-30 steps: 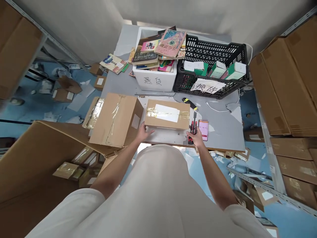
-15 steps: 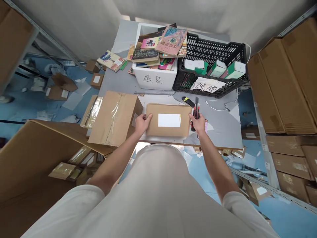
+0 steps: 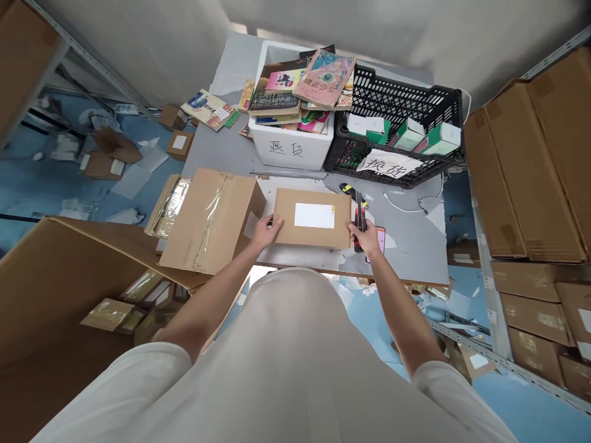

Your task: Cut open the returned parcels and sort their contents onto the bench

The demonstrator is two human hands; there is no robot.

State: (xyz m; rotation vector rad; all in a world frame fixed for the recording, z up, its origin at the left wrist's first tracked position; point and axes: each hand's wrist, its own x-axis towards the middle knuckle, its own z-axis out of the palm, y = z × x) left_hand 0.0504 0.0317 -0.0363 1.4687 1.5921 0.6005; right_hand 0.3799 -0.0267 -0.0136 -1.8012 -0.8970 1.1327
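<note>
A flat cardboard box (image 3: 289, 231) with a white label (image 3: 314, 215) on its upper face is in front of me at the table's near side. My left hand (image 3: 268, 232) grips its left edge, thumb on top. In my right hand (image 3: 366, 235) is a red-and-black utility knife (image 3: 359, 220), its blade end pointing away from me. The fingertips of that hand also touch the box's right edge. Just beyond the knife lies a black-and-yellow tool (image 3: 349, 190), partly covered by it. A phone (image 3: 380, 239) with its screen lit lies beside my right wrist.
A larger taped carton (image 3: 203, 215) stands on the left. At the back are a white bin (image 3: 289, 147) heaped with books and a black crate (image 3: 401, 92) holding green-and-white boxes. A big open carton (image 3: 60, 277) is at lower left. Shelves with boxes (image 3: 530, 301) line the right.
The cardboard box has tipped, so its near side edge shows instead of its far one, and it has shifted slightly away from me. Both hands keep their hold.
</note>
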